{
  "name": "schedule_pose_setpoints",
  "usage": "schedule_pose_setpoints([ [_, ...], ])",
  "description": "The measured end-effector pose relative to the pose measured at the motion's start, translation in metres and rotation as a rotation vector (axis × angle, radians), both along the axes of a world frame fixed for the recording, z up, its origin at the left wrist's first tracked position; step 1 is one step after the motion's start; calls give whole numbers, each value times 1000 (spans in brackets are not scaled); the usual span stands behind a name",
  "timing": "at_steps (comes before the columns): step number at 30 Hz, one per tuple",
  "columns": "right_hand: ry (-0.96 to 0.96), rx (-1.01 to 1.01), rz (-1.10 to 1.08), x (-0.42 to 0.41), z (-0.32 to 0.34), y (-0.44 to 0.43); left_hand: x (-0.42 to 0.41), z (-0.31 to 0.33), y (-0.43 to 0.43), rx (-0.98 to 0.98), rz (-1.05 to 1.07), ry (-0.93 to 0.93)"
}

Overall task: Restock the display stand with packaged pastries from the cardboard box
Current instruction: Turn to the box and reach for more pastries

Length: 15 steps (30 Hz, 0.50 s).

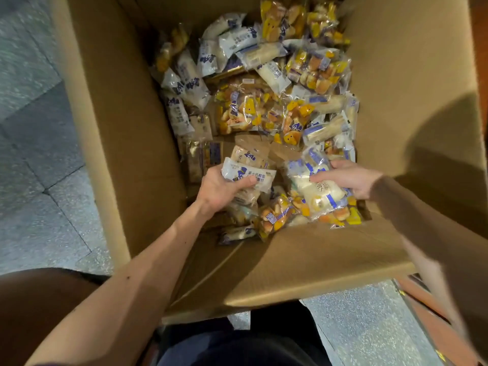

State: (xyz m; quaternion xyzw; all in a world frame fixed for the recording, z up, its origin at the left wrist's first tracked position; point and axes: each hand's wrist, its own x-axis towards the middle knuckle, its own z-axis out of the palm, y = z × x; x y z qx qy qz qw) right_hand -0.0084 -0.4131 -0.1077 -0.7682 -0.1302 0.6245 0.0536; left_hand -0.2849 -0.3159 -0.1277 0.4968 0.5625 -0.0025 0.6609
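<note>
Large brown cardboard box stands open on grey speckled tile floor, flaps up, seen from above. Inside is a loose heap of packaged pastries: long white-and-blue packets mostly far left & centre, clear bags w/ yellow print and golden buns centre & right. Some bare cardboard shows in the middle, just beyond the hands.

Left hand is down in the box, near centre. Fingers curl under & thumb presses on top of a small white plastic packet w/ blue print, a firm hold. Another pale packet sits just behind it; can't tell if it's in the same grip.

Right hand, brown sleeve down to the wrist, reaches in from near right. Thumb & fingers pinch the right edge of a bigger clear plastic bag of pale round buns w/ blue stripes. That bag rests on other bags in the near right corner of the box, touching them. The two hands are apart.
</note>
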Motion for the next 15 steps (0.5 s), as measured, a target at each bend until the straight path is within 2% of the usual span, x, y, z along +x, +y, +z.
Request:
schedule_pose_setpoints([
  [4, 82, 27, -227, -20, 40, -6, -17, 61, -11, -43, 197, -98],
  [8, 152, 201, -389, -18, 35, -28, -43, 120, -24, -28, 328, -179],
  [13, 228, 373, -497, -132, 158, -9, -100, 190, -41, -33, 427, -290],
  [15, 208, 442, -504, -175, 187, -11, -129, 215, -51, -11, 476, -338],
])
